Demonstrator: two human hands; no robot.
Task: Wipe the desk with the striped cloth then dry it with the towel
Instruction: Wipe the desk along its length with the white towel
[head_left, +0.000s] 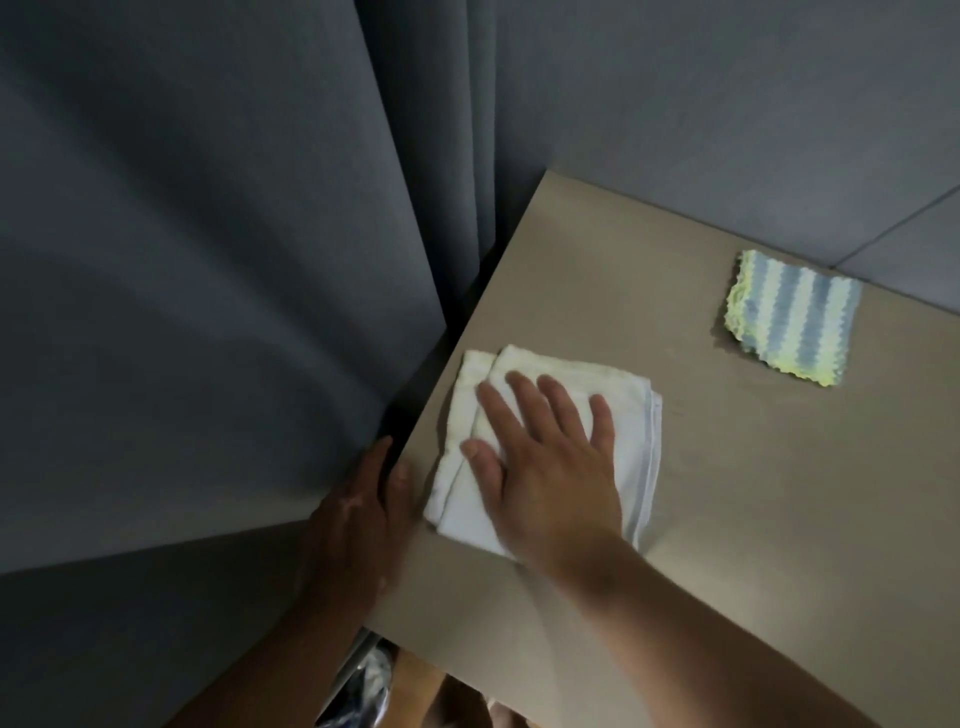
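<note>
A folded white towel (631, 441) lies near the left edge of the beige desk (779, 493). My right hand (545, 467) presses flat on the towel with straight, spread fingers. The striped cloth (795, 317), blue and white with a yellow border, lies folded by itself near the desk's far edge, well clear of both hands. My left hand (363, 519) is in shadow at the desk's left edge, with the thumb on top of the edge and the fingers down its side.
A dark grey curtain (208, 260) hangs close along the desk's left side. A grey wall panel (727, 104) stands behind the far edge. Something shiny (363, 686) sits below the desk's near corner.
</note>
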